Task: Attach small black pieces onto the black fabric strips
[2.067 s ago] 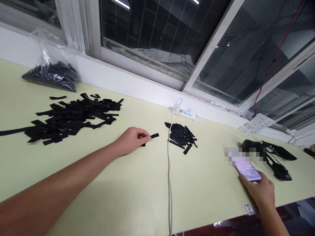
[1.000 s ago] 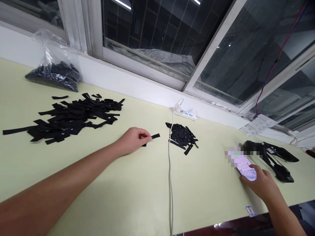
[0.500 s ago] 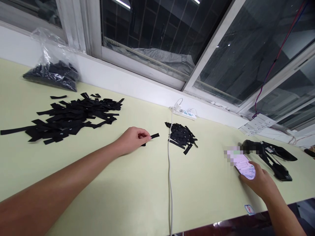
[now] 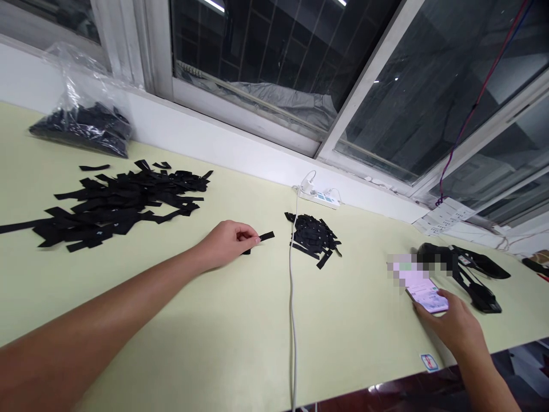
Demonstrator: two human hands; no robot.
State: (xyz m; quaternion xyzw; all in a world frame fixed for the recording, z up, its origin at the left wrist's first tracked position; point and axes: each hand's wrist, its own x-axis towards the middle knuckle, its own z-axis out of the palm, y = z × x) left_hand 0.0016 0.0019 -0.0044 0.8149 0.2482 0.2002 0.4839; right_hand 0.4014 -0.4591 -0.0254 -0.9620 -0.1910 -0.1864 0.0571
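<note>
Between the thumb and fingers of my left hand (image 4: 229, 243) is a black fabric strip (image 4: 266, 236), one end pointing right, just above the tabletop. My right hand (image 4: 457, 323) grips the lower end of a phone (image 4: 418, 286) with a lit screen; its upper part is blurred out by blocks. Left of my left hand spreads a large loose heap of black fabric strips (image 4: 124, 200). A smaller, more compact pile of strips (image 4: 313, 234) lies to its right, beyond a white cable.
The white cable (image 4: 293, 320) runs across the pale table (image 4: 206, 349) to a power strip (image 4: 319, 197) by the wall. A clear bag of black strips (image 4: 90, 126) sits at the back left. Past the phone lies a black device (image 4: 469, 269). A small sticker (image 4: 429, 362) marks the front edge.
The whole view has shifted slightly, so everything appears a little further left. Both hands keep their holds on the strip and the phone.
</note>
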